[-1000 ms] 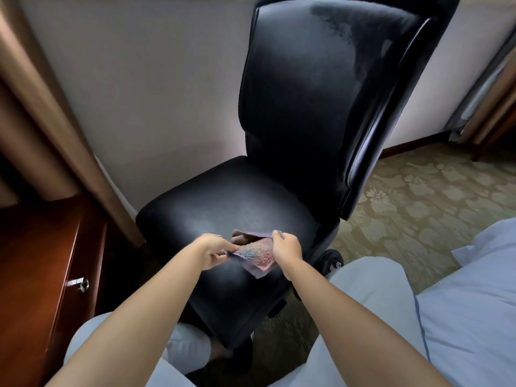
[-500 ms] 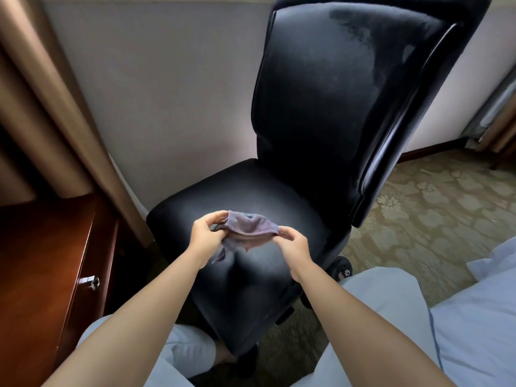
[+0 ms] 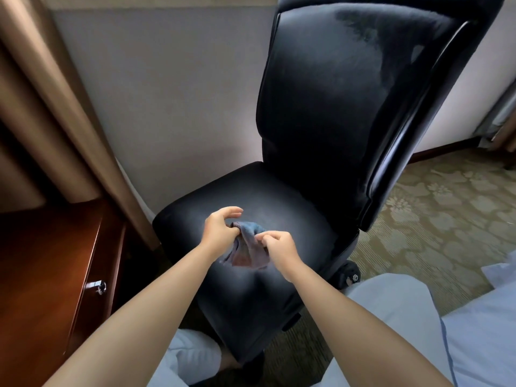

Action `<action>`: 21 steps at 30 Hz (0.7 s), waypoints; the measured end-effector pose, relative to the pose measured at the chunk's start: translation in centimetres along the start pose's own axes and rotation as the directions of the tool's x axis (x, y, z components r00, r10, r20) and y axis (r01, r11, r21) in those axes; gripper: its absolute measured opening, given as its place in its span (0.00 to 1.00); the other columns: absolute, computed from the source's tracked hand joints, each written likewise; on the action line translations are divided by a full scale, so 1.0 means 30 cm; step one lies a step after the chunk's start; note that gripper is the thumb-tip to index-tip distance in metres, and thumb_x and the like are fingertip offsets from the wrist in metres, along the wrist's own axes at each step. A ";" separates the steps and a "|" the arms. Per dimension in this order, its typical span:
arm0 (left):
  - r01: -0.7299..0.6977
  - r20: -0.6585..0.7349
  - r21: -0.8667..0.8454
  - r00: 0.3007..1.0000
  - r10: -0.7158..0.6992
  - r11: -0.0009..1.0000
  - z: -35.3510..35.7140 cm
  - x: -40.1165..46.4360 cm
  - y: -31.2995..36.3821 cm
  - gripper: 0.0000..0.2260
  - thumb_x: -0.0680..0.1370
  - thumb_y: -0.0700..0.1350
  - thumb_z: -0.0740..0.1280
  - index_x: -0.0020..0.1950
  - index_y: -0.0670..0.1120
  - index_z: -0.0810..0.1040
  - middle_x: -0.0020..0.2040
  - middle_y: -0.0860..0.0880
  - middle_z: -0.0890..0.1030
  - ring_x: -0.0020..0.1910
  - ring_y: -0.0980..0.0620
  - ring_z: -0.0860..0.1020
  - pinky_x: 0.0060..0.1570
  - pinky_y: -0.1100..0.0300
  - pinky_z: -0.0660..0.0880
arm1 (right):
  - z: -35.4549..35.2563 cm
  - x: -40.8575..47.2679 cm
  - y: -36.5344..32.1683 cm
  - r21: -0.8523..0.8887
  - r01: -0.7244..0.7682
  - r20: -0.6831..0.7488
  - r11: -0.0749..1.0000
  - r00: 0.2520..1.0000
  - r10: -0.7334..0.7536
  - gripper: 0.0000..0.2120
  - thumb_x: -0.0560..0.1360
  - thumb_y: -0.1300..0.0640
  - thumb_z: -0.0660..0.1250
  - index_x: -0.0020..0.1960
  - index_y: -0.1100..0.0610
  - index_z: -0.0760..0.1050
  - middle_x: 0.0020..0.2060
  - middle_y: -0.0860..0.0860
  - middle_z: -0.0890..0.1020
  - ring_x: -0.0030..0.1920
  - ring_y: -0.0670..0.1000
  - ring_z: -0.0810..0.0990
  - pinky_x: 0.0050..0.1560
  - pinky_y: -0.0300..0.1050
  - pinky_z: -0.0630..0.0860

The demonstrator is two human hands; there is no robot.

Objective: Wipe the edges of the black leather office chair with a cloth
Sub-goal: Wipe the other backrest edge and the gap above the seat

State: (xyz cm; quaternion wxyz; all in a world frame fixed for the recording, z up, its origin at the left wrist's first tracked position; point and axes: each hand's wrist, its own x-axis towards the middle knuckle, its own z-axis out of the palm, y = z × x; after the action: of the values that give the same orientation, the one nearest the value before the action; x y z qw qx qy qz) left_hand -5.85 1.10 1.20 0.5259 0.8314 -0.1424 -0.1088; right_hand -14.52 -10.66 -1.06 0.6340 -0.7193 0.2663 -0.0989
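With cloth (image 3: 245,247) pinched between left hand (image 3: 219,229) and right hand (image 3: 279,245) above the seat of the chair (image 3: 335,113), better to fold into a firm pad, then start along the seat rim toward 9 o'clock.

We see left hand (image 3: 220,229) and right hand (image 3: 279,245) pinching bunched cloth (image 3: 247,247) above black chair (image 3: 279,208) seat.
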 end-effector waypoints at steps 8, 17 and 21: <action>0.175 0.119 -0.217 0.981 -0.152 0.960 0.001 -0.009 0.015 0.08 0.74 0.34 0.66 0.43 0.45 0.81 0.39 0.47 0.81 0.40 0.50 0.78 0.44 0.58 0.75 | -0.058 0.010 0.040 -0.029 -0.047 -0.014 0.998 0.999 0.047 0.22 0.76 0.61 0.64 0.69 0.53 0.69 0.65 0.48 0.68 0.63 0.46 0.68 0.60 0.39 0.65; 0.297 0.118 -0.369 0.955 -0.273 0.881 0.025 -0.005 0.034 0.05 0.78 0.40 0.65 0.45 0.44 0.81 0.42 0.45 0.81 0.43 0.48 0.79 0.50 0.54 0.78 | -0.086 -0.030 0.017 -0.005 -0.048 0.275 0.999 0.960 0.048 0.17 0.73 0.55 0.71 0.60 0.55 0.74 0.52 0.48 0.80 0.49 0.44 0.78 0.44 0.32 0.71; 0.334 0.170 -0.427 0.942 -0.289 0.840 0.000 -0.024 0.038 0.05 0.79 0.43 0.66 0.50 0.42 0.80 0.43 0.44 0.82 0.41 0.49 0.81 0.42 0.58 0.78 | -0.095 -0.022 -0.011 0.086 -0.046 0.070 0.995 0.997 0.040 0.07 0.75 0.62 0.66 0.51 0.65 0.79 0.40 0.49 0.79 0.42 0.45 0.75 0.37 0.28 0.71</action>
State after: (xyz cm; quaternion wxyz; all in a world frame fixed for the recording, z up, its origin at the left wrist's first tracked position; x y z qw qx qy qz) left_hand -6.66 0.90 2.25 0.6714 0.6926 -0.0021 -0.2638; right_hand -16.35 -12.74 -0.11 0.6754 -0.6879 0.2556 -0.0721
